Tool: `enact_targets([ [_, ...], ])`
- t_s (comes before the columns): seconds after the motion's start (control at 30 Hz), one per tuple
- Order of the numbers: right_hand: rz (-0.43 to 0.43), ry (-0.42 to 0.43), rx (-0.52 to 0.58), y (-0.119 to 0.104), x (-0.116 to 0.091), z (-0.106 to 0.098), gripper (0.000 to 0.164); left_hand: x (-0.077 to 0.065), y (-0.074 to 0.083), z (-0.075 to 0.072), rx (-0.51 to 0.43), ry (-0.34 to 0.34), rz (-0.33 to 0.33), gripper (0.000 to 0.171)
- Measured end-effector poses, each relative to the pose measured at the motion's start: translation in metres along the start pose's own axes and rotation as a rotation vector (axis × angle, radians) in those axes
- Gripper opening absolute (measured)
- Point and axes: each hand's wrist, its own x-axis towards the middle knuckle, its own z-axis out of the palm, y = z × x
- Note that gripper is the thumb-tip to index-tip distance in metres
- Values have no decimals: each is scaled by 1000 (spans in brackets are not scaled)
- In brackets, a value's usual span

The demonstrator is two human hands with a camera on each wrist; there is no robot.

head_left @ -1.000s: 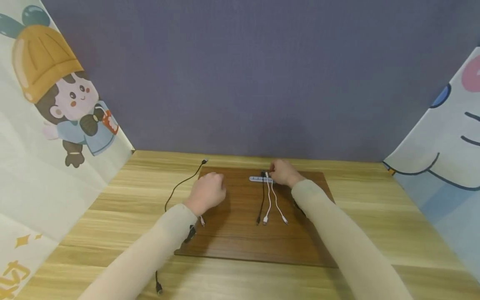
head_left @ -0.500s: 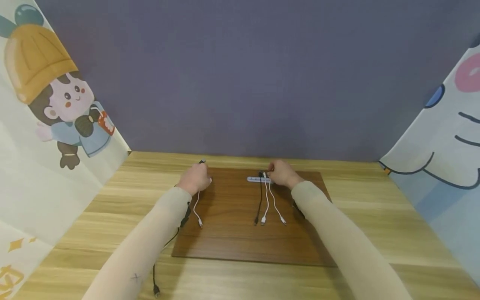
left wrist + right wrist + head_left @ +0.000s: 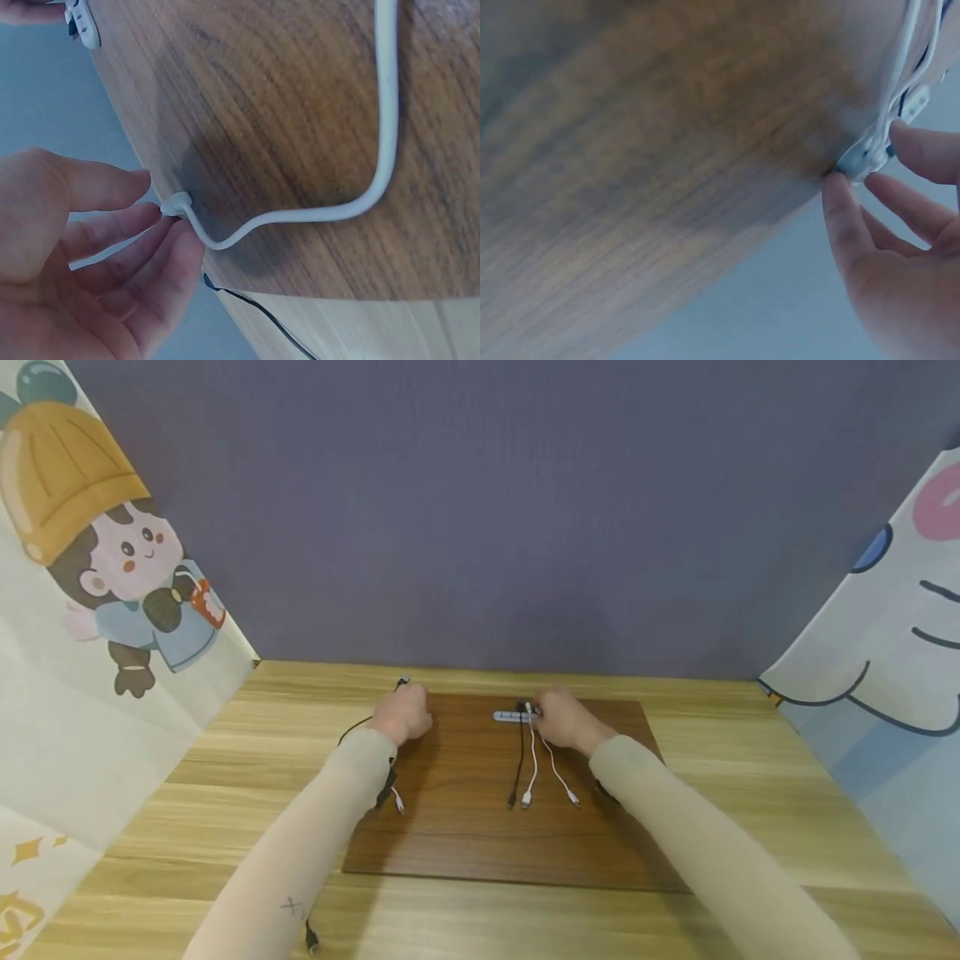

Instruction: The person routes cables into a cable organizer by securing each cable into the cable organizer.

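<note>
My left hand (image 3: pixel 403 712) touches a white cable end (image 3: pixel 177 201) at the fingertips, pinch unclear; my right hand (image 3: pixel 564 720) pinches the clip strip (image 3: pixel 506 717) at one end.

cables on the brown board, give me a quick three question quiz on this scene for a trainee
1. True or false: the left hand is at the end of a white cable.
2. Which hand is at the pale strip? A left hand, B right hand.
3. Fill in: from the strip, one black cable and ____ white cables run down the brown board.
Key: 1 true; 2 B; 3 two.
</note>
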Motion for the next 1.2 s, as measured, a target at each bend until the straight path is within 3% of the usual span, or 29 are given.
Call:
enact_targets([
  [0.23,-74,-28,-99,-12,-28,5,13,0,2,2,-7,7,5,27],
  [0.43,-106,-91,-126,-35,-57,14,19,-2,0,0,24,-10,0,32],
  [0.63,-149,-150,-186,-44,-70,19,23,-1,-5,-2,37,-23,16,36],
  [0.73,-154,-146,-192,-44,-72,19,27,-1,-5,-4,-7,-21,21,37],
  [0.9,-150,-122,-180,-43,-75,21,33,-3,-2,-8,-126,8,57,22],
  [0.97,-157,-103,-183,-43,-75,22,31,-3,0,-9,-151,18,80,17],
  [1.2,-176,-58,-198,-43,-76,24,16,-3,10,-14,-278,45,163,22],
])
